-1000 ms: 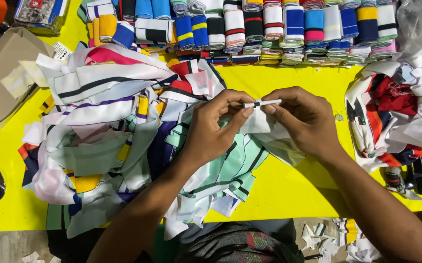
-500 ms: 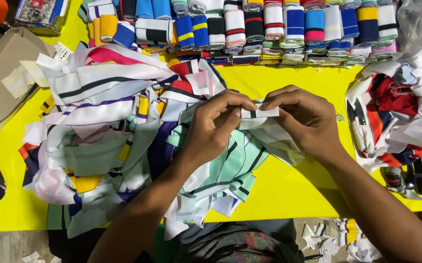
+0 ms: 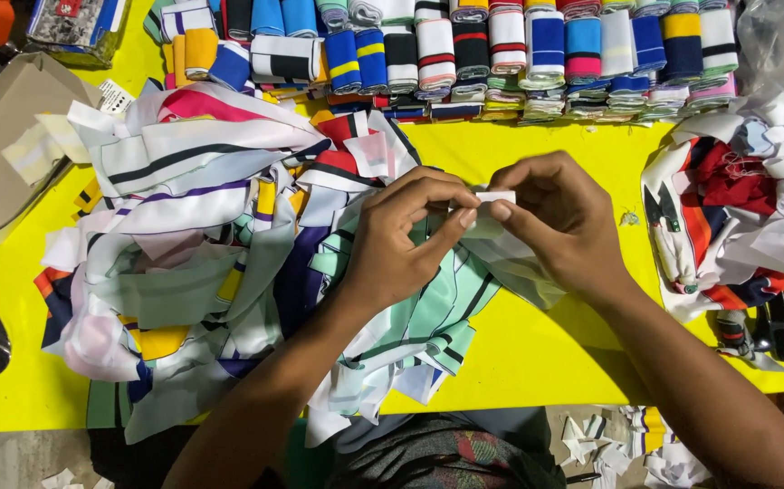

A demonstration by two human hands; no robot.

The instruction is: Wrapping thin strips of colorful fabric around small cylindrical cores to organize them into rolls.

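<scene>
Head view showed a small white label (image 3: 495, 196) pinched between both hands above the yellow table (image 3: 546, 344), with its long axis running left to right, roughly level. It lay at the very tips of the fingers, not beyond them: the left hand (image 3: 406, 235) met it from the left and below, the right hand (image 3: 559, 213) from the right and above, so both were equally near. The left thumb and forefinger were pressed together at the label's left end, the other fingers curled loosely. The right hand's fingers were bent over the label's top edge, thumb closing underneath at its right end; most of the label was hidden behind them. A pale mint-and-white striped fabric piece (image 3: 428, 317) hung just under the hands, and whether the label touched it could not be told. A heap of striped fabric scraps (image 3: 184, 235) lay left, rolled rib collars (image 3: 519, 45) along the far edge, and small thread snips (image 3: 659, 210) sat well to the right on another fabric pile (image 3: 754, 226).
</scene>
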